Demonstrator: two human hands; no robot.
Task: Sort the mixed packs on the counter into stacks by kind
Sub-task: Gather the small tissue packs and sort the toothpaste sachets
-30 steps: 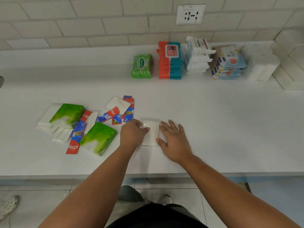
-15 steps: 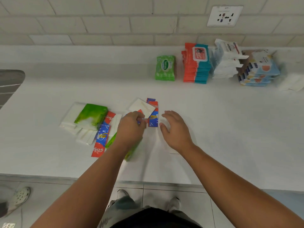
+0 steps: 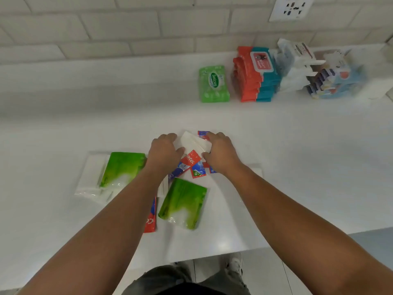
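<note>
A white tissue pack lies on top of the mixed pile at mid-counter. My left hand grips its left edge and my right hand grips its right edge. Red and blue toothpaste sachets lie just below the pack, between my hands. Two green tissue packs lie nearer: one on a few white packs at the left, the other close to the front edge. Another red sachet shows beside my left forearm. A flat white pack sits alone, partly under my right forearm.
Sorted stacks line the back wall: a green wipes pack, a red and teal stack, a white stack and a blue stack. The white counter has its front edge close to my body. A wall socket is above the stacks.
Both hands left the white pack laid down at the right and moved left and forward to the mixed pile, closing on the white pack there. The camera swung left.
</note>
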